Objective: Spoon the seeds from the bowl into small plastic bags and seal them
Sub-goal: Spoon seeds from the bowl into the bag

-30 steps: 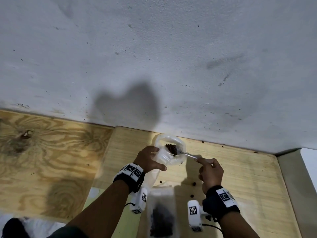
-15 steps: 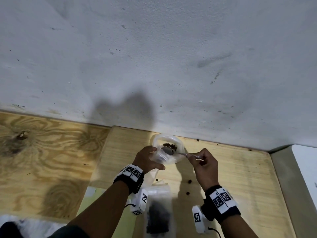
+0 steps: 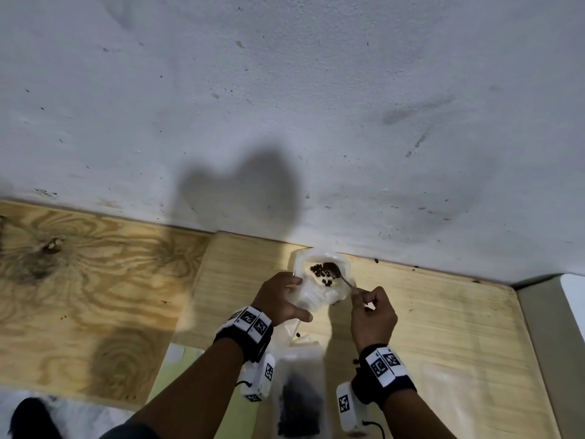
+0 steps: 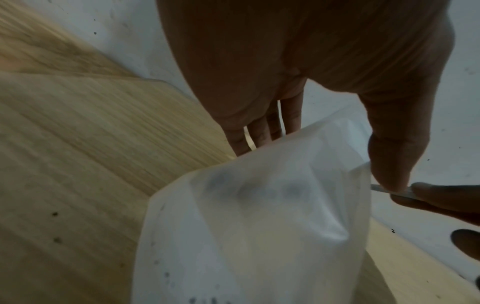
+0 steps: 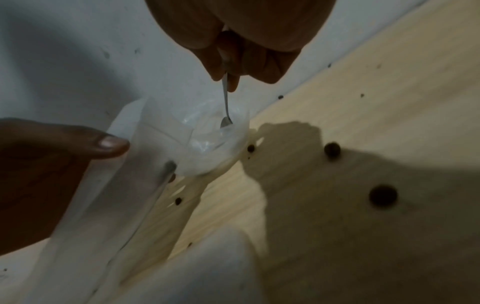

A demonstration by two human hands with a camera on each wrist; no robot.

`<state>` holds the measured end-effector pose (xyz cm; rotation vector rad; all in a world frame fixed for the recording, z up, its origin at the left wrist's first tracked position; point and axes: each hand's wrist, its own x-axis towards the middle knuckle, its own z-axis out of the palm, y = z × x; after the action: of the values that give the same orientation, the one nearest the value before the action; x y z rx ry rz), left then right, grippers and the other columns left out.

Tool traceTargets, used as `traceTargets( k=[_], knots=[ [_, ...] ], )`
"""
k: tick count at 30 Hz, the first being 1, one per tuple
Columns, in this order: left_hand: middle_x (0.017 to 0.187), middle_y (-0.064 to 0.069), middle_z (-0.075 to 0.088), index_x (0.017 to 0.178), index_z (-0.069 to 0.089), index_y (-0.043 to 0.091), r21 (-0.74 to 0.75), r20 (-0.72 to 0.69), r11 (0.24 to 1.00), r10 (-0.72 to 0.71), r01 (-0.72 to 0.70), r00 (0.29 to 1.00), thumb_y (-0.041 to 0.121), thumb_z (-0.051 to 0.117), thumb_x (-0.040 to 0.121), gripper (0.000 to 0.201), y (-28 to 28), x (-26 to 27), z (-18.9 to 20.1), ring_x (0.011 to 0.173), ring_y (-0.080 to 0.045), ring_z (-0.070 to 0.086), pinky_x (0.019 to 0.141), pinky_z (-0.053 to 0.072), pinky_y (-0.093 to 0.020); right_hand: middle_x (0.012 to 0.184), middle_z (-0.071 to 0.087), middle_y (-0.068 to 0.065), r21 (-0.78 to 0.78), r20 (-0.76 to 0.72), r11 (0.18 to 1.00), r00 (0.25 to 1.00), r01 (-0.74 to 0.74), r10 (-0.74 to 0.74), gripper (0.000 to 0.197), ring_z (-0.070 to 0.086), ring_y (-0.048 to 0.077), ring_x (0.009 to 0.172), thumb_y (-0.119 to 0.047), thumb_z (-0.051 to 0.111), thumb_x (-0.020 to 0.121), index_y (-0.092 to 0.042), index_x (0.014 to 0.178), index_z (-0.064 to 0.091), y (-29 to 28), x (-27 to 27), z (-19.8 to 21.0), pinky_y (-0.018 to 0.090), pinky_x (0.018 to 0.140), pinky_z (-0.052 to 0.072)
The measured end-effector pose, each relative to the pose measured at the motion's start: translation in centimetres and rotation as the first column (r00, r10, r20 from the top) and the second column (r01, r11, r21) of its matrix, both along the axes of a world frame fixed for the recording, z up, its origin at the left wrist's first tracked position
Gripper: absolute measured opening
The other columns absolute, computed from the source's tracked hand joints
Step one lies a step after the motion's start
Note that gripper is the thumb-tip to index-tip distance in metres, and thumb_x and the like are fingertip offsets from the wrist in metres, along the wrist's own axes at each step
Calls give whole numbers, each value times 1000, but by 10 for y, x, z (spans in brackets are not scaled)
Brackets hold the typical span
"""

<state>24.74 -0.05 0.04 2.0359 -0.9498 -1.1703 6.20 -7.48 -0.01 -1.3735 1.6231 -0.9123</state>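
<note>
My left hand point(image 3: 299, 297) grips a small translucent plastic bag point(image 3: 316, 299) and holds its mouth open above the wooden board. Dark seeds point(image 3: 319, 274) lie inside the bag. My right hand point(image 3: 364, 296) pinches the handle of a small metal spoon point(image 3: 343, 280), and the spoon's bowl sits inside the bag's mouth among the seeds. In the left wrist view the bag point(image 4: 259, 226) hangs under my thumb, with seeds showing as dark blurs. The right wrist view shows the spoon point(image 5: 226, 102) pointing down into the bag point(image 5: 182, 144). No bowl is in view.
A second bag filled with dark seeds point(image 3: 297, 397) lies on the board between my forearms. Loose seeds point(image 5: 383, 196) are scattered on the light wooden board point(image 3: 443, 312). A flat clear bag point(image 3: 449, 391) lies at the right. A white wall point(image 3: 285, 106) rises directly behind.
The spoon, loaded with seeds at the bag's mouth a second ago, has gone deeper in, and seeds now lie spread inside the bag. My right hand has drawn a little closer to my left hand.
</note>
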Motion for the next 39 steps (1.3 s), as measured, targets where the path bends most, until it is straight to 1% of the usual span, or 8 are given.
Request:
traceTargets(
  k=[2,7,11,17,21,25,30,39],
  knots=[
    [131,9,52,122,60,20,-12,-2,1000,-19,19,1000,27,97,43,88,0,2,-1,115,-12,57,100,49,-30,62,50,2,35,11,999,1000,23,-23,35,45,17,53,-10,70,87,-11,66,41,5,3,-2,13,56,38],
    [135,9,48,123,61,18,-34,-22,999,-33,32,999,25,97,44,88,-1,4,-4,116,-11,56,101,48,-27,60,43,0,158,38,981,992,114,-121,40,39,20,57,-14,74,83,-12,62,40,13,8,-9,30,60,37],
    [134,10,48,125,61,16,-45,-23,998,-51,50,998,22,97,44,89,-1,4,-4,116,-11,56,97,47,-22,59,39,1,261,75,946,973,190,-216,39,35,21,56,-13,75,78,-14,61,40,12,11,-9,30,60,35],
    [140,6,46,127,59,14,-54,3,998,-43,43,999,27,96,45,91,0,5,-3,117,-14,56,104,46,-33,61,44,0,172,50,963,975,207,-219,36,41,21,59,-14,73,81,-11,63,42,8,4,-5,32,61,37],
    [138,9,46,125,61,16,-61,-4,997,-49,48,999,25,97,43,89,1,0,-5,117,-12,56,102,47,-30,62,47,0,133,43,977,983,169,-177,30,43,18,59,-9,72,82,-3,67,47,11,5,-1,27,60,38],
    [130,12,49,122,61,17,-51,-27,995,-87,86,996,21,97,44,86,0,-1,-4,114,-10,56,98,49,-25,61,47,3,294,91,937,970,188,-223,35,40,22,57,-17,75,76,-15,61,43,7,9,-7,33,61,40],
    [129,9,54,124,59,16,-35,-81,997,-69,67,994,18,97,45,87,-1,5,-4,116,-11,57,95,48,-21,53,38,6,489,182,849,928,201,-325,29,31,20,46,-11,76,76,-14,68,48,-3,8,-10,28,44,31],
    [133,8,52,127,58,20,4,-33,1000,1,-1,999,31,96,41,95,0,9,-7,115,-11,56,97,49,-27,63,45,14,341,294,931,925,133,-240,39,31,19,48,-6,74,79,-16,63,40,-8,-25,10,28,46,29]
  ],
)
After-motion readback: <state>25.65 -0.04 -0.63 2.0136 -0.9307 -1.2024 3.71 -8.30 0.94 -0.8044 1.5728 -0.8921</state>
